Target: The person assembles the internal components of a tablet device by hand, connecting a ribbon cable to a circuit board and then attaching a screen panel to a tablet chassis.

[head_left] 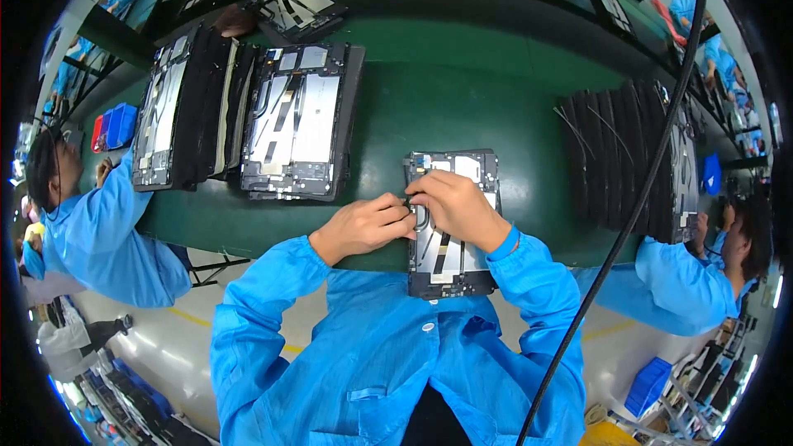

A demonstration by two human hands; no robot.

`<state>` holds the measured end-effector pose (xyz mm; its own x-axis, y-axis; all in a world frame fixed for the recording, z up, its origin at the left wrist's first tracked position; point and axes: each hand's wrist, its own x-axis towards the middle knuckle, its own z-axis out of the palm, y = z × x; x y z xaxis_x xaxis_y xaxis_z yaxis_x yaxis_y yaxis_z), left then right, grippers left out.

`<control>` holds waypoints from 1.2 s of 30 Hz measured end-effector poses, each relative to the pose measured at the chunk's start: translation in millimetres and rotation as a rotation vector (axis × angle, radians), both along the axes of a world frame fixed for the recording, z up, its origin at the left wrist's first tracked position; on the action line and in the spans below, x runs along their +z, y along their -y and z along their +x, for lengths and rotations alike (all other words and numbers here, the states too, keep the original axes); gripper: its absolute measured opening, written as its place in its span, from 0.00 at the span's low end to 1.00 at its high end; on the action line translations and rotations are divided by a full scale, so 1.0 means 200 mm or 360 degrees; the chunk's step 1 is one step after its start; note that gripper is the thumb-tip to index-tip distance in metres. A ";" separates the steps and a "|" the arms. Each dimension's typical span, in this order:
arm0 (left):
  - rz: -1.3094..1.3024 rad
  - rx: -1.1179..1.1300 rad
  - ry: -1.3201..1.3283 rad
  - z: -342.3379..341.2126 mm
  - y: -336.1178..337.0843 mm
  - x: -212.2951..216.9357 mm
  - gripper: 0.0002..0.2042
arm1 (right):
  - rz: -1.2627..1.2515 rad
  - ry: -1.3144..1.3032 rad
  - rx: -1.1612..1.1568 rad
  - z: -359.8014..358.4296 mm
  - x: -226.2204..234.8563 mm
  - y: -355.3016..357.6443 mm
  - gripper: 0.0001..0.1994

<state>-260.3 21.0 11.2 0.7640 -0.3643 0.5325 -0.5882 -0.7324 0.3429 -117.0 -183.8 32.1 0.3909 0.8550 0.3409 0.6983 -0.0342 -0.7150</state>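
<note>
In front of me, at the near edge of the bench, lies an opened tablet [448, 260] with silver battery panels, black flex strips and circuit boards exposed. Its lower end overhangs the bench edge. My left hand [368, 227] is closed, its fingertips pressed together at the tablet's upper left side. Over the upper left of the tablet, my right hand [458, 208] is also closed in a pinch, close to the left fingertips. What either pinch holds is too small and hidden to make out. A dark curved cable shows just below the fingers.
On the left stand rows of similar opened tablets [293, 124] with black sheets between them. Another row of dark tablets [615, 157] stands at the right. A black cable [632, 223] hangs across the right side. Co-workers in blue sit at both sides along the green bench [462, 91].
</note>
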 end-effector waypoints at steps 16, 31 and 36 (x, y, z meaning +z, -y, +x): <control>0.0019 -0.0016 -0.0146 0.03 -0.05 0.01 0.12 | -0.0245 -0.0391 0.0157 0.10 0.11 -0.02 0.12; 0.0021 0.0015 0.0022 0.12 -0.08 -0.03 0.11 | -0.0320 -0.0692 0.0077 0.10 0.13 -0.01 0.12; -0.0069 0.0073 0.0028 0.13 -0.06 -0.04 0.12 | -0.0133 -0.0500 -0.0141 0.09 0.09 -0.05 0.12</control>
<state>-233.6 33.5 3.3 0.7697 -0.3055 0.5606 -0.5607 -0.7433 0.3649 -98.7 -174.5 50.2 0.5399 0.8329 0.1218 0.4357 -0.1528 -0.8870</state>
